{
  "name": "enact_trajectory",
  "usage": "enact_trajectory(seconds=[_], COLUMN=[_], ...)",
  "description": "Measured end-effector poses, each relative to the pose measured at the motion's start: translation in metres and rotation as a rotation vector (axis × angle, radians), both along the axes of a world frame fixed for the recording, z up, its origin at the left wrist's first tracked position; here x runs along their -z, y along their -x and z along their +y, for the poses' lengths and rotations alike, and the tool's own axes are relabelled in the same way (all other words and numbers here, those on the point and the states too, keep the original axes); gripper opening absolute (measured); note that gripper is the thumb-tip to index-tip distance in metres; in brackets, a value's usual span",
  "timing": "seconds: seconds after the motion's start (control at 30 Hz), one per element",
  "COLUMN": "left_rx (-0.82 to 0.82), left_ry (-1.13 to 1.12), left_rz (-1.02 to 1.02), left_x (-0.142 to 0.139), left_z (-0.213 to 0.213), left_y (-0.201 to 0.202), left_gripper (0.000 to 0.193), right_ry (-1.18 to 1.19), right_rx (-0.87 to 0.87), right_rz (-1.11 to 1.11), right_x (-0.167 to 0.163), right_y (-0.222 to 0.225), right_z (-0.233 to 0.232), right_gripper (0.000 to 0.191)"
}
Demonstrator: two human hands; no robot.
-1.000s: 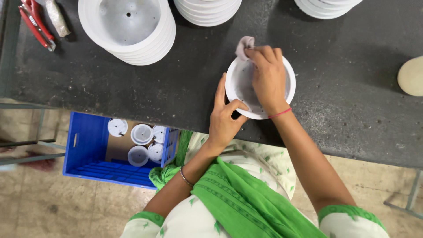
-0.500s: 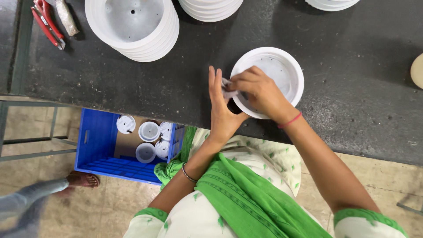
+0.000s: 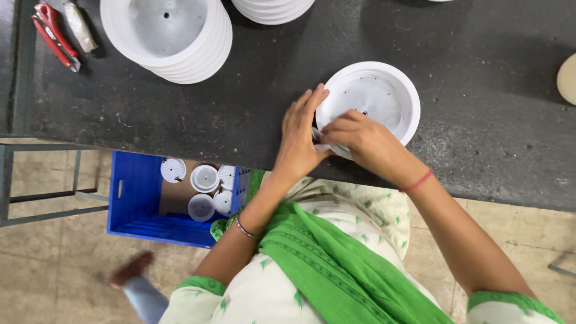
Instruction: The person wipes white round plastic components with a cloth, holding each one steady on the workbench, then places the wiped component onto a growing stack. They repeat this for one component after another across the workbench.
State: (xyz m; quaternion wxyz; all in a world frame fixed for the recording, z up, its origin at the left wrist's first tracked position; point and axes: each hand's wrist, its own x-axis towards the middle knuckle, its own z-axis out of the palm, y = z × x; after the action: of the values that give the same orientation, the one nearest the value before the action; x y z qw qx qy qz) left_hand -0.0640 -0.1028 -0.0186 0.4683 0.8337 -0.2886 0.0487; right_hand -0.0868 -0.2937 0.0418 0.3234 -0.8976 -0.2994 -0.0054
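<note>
A round white plastic dish (image 3: 379,96) with small holes lies on the dark worktop (image 3: 270,96) near its front edge. My left hand (image 3: 299,137) rests flat against the dish's left rim, fingers straight and pointing away from me. My right hand (image 3: 363,139) is closed over the near rim, pinching a small pale cloth (image 3: 318,139) that peeks out between the two hands. Most of the cloth is hidden.
A stack of larger white dishes (image 3: 168,36) stands at the back left, another stack (image 3: 273,9) behind the middle. Red-handled pliers (image 3: 54,36) lie at the far left. Below the worktop a blue crate (image 3: 162,201) holds several small white round parts. Another person's foot (image 3: 129,270) is on the floor.
My right hand has come out of the dish's bowl with the cloth and moved down to its near-left rim. My left hand stays on the left rim. The view has shifted slightly.
</note>
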Motion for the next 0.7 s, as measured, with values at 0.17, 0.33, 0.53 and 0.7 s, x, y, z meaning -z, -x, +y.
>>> enact_trajectory(seconds=[0.17, 0.33, 0.53, 0.7], left_rx=[0.137, 0.137, -0.046, 0.053], left_ry=[-0.132, 0.009, 0.37, 0.081], left_rz=[0.092, 0.135, 0.615, 0.435], left_x=[-0.013, -0.016, 0.002, 0.012], left_z=[0.012, 0.033, 0.011, -0.015], left_y=[-0.008, -0.019, -0.064, -0.078], left_gripper=[0.109, 0.08, 0.03, 0.031], right_ry=[0.221, 0.521, 0.176, 0.013], right_rx=[0.042, 0.282, 0.254, 0.08], right_rz=[0.022, 0.1, -0.052, -0.039], right_x=[-0.03, -0.061, -0.045, -0.018], right_y=[0.042, 0.061, 0.032, 0.014], right_z=[-0.031, -0.06, -0.009, 0.016], right_gripper=[0.05, 0.053, 0.049, 0.027])
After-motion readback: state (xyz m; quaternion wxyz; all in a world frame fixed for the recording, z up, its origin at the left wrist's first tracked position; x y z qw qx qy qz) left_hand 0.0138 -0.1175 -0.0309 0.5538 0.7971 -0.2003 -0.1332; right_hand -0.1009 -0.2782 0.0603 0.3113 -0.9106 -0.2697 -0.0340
